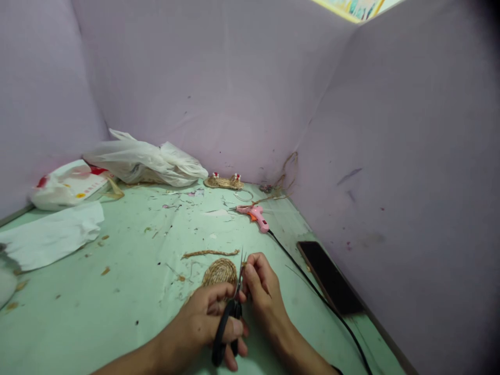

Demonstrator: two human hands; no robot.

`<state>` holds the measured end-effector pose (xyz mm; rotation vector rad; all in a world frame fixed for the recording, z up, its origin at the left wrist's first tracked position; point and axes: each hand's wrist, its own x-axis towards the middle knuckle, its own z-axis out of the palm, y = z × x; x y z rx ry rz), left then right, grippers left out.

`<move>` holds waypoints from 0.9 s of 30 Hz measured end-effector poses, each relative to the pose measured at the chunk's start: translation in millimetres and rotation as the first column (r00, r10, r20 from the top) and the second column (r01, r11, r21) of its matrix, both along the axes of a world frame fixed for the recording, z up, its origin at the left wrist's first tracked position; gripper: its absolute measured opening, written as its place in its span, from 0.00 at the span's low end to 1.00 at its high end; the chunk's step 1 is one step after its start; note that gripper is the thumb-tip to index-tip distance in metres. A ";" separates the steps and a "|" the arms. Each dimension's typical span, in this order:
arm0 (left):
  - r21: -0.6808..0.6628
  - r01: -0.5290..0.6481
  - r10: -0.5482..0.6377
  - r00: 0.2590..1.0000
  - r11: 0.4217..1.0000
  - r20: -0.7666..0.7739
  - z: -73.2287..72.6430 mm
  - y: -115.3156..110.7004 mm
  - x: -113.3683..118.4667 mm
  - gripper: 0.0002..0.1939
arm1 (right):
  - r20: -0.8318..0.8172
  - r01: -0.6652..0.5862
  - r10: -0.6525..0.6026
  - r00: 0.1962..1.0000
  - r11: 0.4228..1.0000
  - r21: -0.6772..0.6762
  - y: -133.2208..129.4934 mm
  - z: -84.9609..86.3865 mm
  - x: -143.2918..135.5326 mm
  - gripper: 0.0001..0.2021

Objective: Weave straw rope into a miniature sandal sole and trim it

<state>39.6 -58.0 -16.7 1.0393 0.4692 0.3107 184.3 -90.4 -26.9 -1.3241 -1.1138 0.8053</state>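
Observation:
My left hand [207, 317] is closed on black-handled scissors [222, 333], fingers through and around the handles. The blades point away from me, slightly parted, up beside my right fingertips. My right hand [265, 286] pinches a small straw-coloured piece [245, 264] at the blades; most of it is hidden by the fingers. Just beyond my left hand lies a coiled oval of straw braid [221, 272], partly covered by that hand. A short length of straw braid [211, 253] lies flat behind the oval.
A pink glue gun [253, 215] lies farther back, its black cord [312, 286] running past my right arm. A dark phone [330, 276] is at right. Small woven slippers [223, 183], plastic bags [144, 161] and white paper [54, 234] are on the green table. Walls enclose it.

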 end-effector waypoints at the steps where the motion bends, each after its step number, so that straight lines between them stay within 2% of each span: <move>1: -0.002 -0.001 0.001 1.000 1.000 -0.006 -0.5 0.0 0.2 0.20 | 0.086 0.050 -0.051 0.995 0.999 0.008 -0.5 -0.7 0.3 0.09; 3: -0.007 0.000 0.000 1.000 1.000 -0.016 -1.5 0.1 0.8 0.19 | 0.223 0.120 -0.122 0.967 0.993 0.025 -1.5 -0.6 0.3 0.09; 6: -0.031 -0.029 0.029 1.000 0.999 -0.009 -1.7 -0.2 2.2 0.19 | 0.330 0.139 -0.147 0.932 0.989 0.048 -3.2 2.1 -0.8 0.08; 9: -0.069 -0.049 0.050 0.999 0.996 0.012 1.1 -1.2 3.1 0.20 | 0.364 0.137 -0.153 0.919 0.988 0.070 -5.3 5.3 -1.9 0.07; 13: -0.097 -0.017 0.018 1.000 0.995 0.010 5.7 -3.6 2.1 0.19 | 0.392 0.109 -0.127 0.911 0.992 0.067 -8.0 9.0 -3.2 0.06; 18: -0.079 -0.021 0.027 0.996 0.997 0.081 3.2 -6.1 1.5 0.21 | 0.384 0.089 -0.104 0.917 0.994 0.056 -11.3 9.7 -5.3 0.06; 21: -0.053 -0.067 0.071 0.994 0.996 0.088 7.2 -1.4 2.0 0.23 | 0.263 0.090 -0.098 0.960 0.995 0.043 -9.6 8.1 -5.4 0.06; 23: 0.010 -0.103 0.103 0.995 0.995 -0.004 15.4 10.1 -0.4 0.24 | 0.060 0.056 -0.055 0.997 0.998 -0.025 -5.4 8.5 -3.8 0.08; 25: 0.174 -0.188 0.219 0.959 0.967 -0.178 26.1 31.6 -7.8 0.25 | -0.173 0.020 -0.038 0.984 0.994 -0.109 0.4 10.3 0.3 0.11; 26: 0.307 -0.223 0.312 0.908 0.925 -0.279 31.1 45.8 -13.8 0.24 | -0.263 0.018 -0.054 0.963 0.990 -0.138 3.6 11.5 3.3 0.12; 27: 0.455 -0.254 0.430 0.836 0.854 -0.341 35.2 61.7 -21.2 0.22 | -0.334 0.024 -0.075 0.940 0.988 -0.154 6.6 12.8 6.8 0.13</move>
